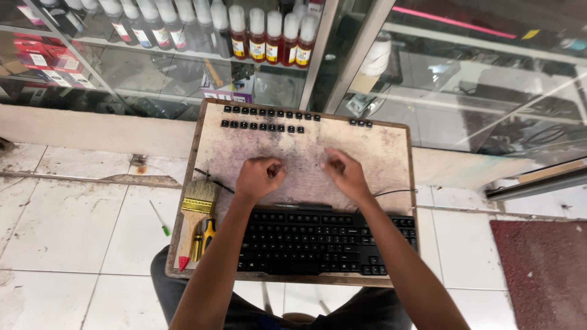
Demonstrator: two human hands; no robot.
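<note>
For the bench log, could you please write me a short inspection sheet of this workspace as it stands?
Surface: worn wooden board, stained, resting on the person's lap.
Job's things: black keyboard at the near edge; loose black keycaps in rows at the far edge.
Clutter: paintbrush and yellow-handled tool on the board's left; green screwdriver on the floor.
Hands: left hand and right hand over the board's middle, fingers curled; contents cannot be told.
Cables: thin wire by the keyboard's right.
Surroundings: glass cabinet with bottles, tiled floor.
</note>
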